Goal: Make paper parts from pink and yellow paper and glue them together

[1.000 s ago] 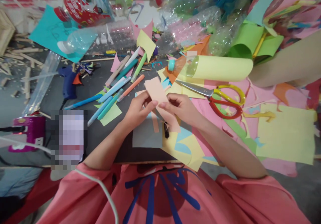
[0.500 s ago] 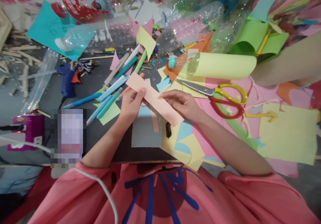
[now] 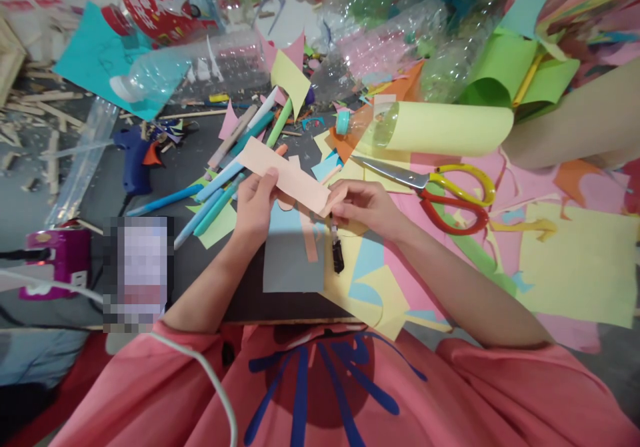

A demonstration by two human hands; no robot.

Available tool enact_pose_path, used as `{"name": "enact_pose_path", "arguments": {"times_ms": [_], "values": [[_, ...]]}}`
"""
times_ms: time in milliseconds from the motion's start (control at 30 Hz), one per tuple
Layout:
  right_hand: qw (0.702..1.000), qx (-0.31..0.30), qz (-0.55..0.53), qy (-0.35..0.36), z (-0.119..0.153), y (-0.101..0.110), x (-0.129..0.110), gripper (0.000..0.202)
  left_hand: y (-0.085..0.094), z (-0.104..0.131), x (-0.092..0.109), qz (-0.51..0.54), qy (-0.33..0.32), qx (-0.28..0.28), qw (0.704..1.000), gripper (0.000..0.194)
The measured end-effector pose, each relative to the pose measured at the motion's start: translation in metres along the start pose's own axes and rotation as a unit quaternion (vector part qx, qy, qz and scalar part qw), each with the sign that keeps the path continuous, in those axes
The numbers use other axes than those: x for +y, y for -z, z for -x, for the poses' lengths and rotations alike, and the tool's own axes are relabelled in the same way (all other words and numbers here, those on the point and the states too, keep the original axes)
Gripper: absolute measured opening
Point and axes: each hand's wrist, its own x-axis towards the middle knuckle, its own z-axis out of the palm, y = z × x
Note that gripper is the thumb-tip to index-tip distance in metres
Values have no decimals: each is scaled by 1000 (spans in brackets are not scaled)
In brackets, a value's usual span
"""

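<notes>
Since a second ago you have turned the peach paper strip [image 3: 287, 175] from steep to nearly flat and carried it up and left, above the grey card [image 3: 293, 260].

Head view: your left hand [image 3: 255, 205] pinches the strip near its middle, thumb on top; your right hand [image 3: 367, 208] nips its right end, fingers closed on the paper, a black marker [image 3: 338, 255] standing just right of the grey card. The scissors [image 3: 440, 193] lie well right of the card. You look to be squaring the strip; next calls for a steady two-handed grip.
</notes>
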Motion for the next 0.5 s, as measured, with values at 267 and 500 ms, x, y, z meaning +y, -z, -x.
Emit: {"name": "enact_pose_path", "arguments": {"times_ms": [267, 500], "values": [[978, 174, 78, 81, -3, 3, 7, 44, -3, 6, 12, 87, 55, -22, 994, 33], [968, 211, 70, 118, -4, 7, 10, 49, -2, 7, 9, 86, 12, -54, 995, 23]]}}
